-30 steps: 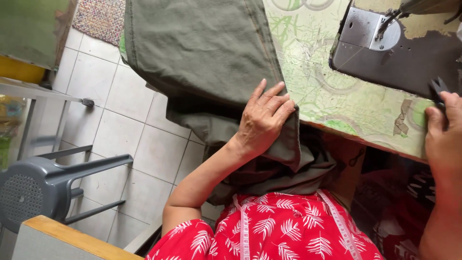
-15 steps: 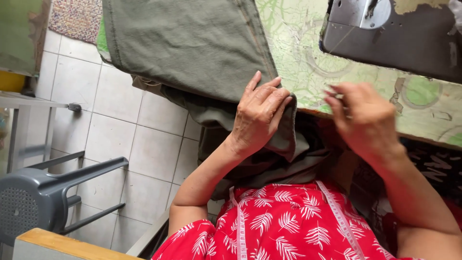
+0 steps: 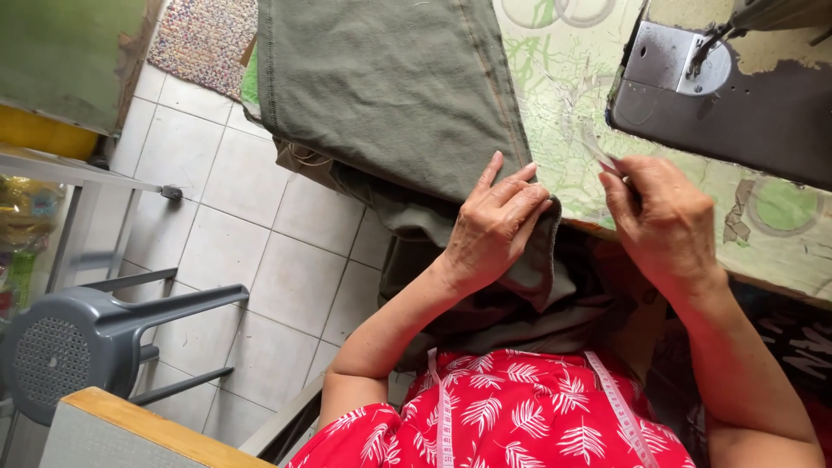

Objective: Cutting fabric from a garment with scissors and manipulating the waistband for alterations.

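Observation:
An olive-green fabric (image 3: 390, 95) lies over the table edge and hangs into my lap. My left hand (image 3: 494, 221) presses flat on its near corner at the table edge, fingers spread over the hem. My right hand (image 3: 663, 221) is just to the right of it, fingers pinched around a small thin tool (image 3: 604, 159) whose kind I cannot make out. The tip points toward the fabric's edge. A black sewing machine (image 3: 728, 87) with a metal needle plate stands on the patterned green table cover (image 3: 572, 95) beyond my right hand.
A measuring tape (image 3: 617, 407) hangs around my neck over a red leaf-print garment. A grey plastic stool (image 3: 95, 334) lies on the tiled floor at left, beside a metal frame (image 3: 78, 173). A woven mat (image 3: 204, 35) lies at the far edge of the floor.
My right hand came in from the far right edge of the table to beside my left hand and now pinches a small tool. My left hand stayed on the fabric corner.

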